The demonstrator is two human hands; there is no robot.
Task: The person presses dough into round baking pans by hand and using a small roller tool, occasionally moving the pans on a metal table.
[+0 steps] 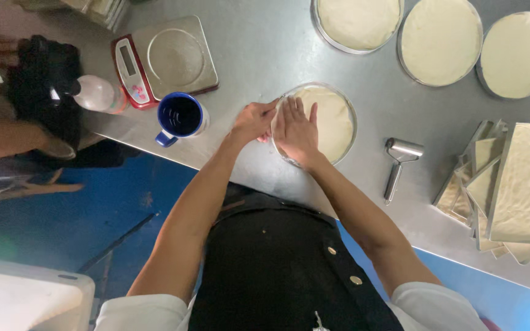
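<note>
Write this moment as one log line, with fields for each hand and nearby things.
left hand: on pan rim | right hand: flat on dough | left of pan: mug, scale | right: roller
</note>
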